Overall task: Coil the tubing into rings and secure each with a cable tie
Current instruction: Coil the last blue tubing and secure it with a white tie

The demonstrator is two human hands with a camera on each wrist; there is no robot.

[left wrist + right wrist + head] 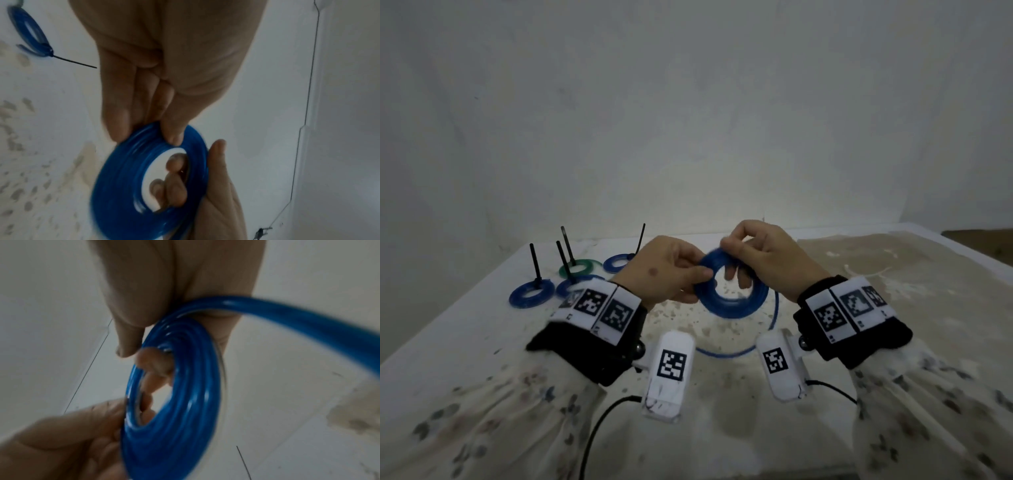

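Note:
Both hands hold a blue tubing coil (729, 306) upright in the air above the table. My left hand (703, 274) pinches the coil's left rim between thumb and fingers; in the left wrist view the thumb lies on the coil (115, 186). My right hand (729, 250) pinches the top rim, its other fingers showing through the hole. A loose tail of tubing (774, 315) leaves the coil (185, 426) at the right hand (144, 353) and curves down onto the table. No cable tie shows on this coil.
Several tied rings lie at the table's back left, three blue (530, 294) (566, 287) (619, 262) and one green (578, 267), each with a black cable tie (536, 263) standing up. The stained white table (893, 274) meets a pale wall behind.

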